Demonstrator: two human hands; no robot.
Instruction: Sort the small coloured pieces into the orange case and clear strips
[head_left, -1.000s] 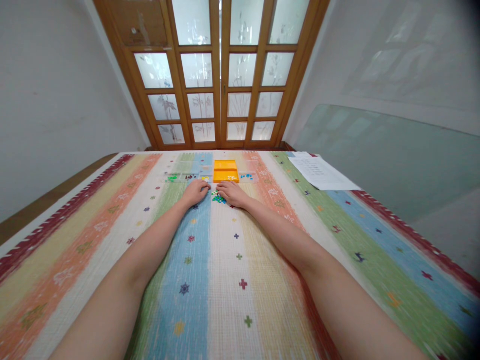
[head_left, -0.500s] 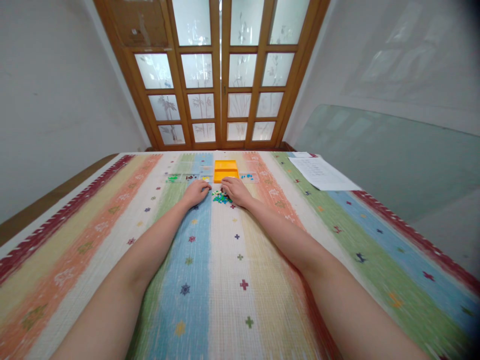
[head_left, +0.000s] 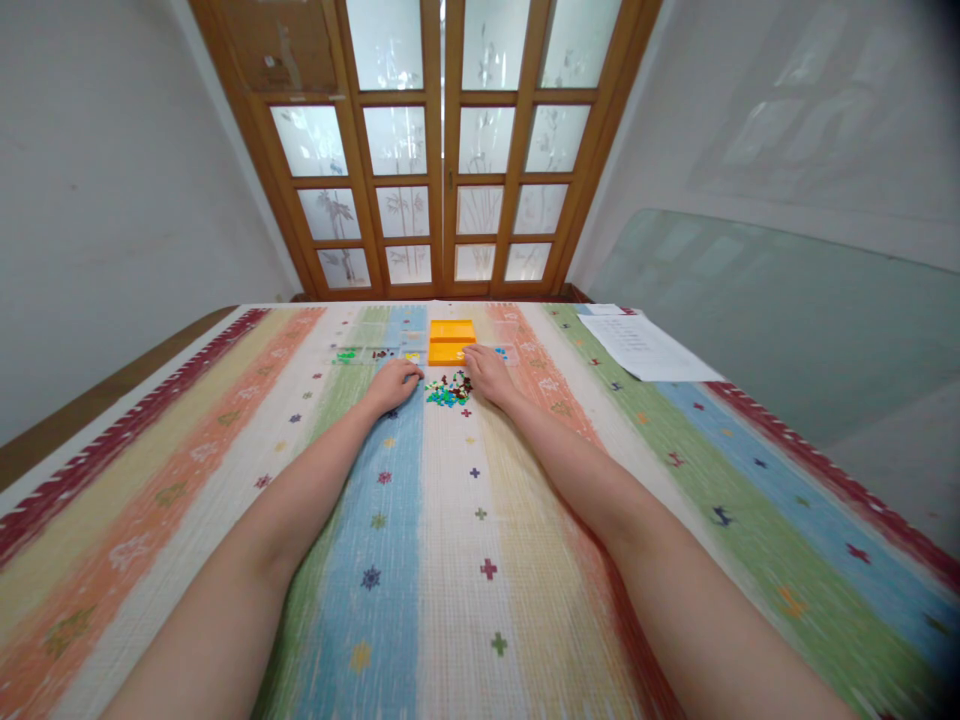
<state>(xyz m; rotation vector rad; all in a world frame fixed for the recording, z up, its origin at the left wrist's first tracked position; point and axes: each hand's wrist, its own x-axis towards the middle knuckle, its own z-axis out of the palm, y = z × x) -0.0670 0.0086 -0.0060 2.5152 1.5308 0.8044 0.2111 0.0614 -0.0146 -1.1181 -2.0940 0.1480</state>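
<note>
A pile of tiny coloured pieces, mostly green, blue, white and dark brown, lies on the striped cloth between my hands. My left hand rests just left of it, fingers curled in toward the thumb; whatever they may hold is hidden. At the pile's right edge is my right hand, its fingers stretched leftward and apart from the thumb. Its fingertips overlap the front right corner of an open orange box. Dark brown pieces show beside the right thumb.
Clear cases flank the orange box, holding green pieces, dark red pieces, yellow pieces and blue pieces. Printed paper lies at the far right of the table. Wooden glazed doors stand beyond.
My right hand has shifted right, uncovering more of the pile and its dark brown pieces, and now partly hides the blue pieces. My left hand has stayed in place.
</note>
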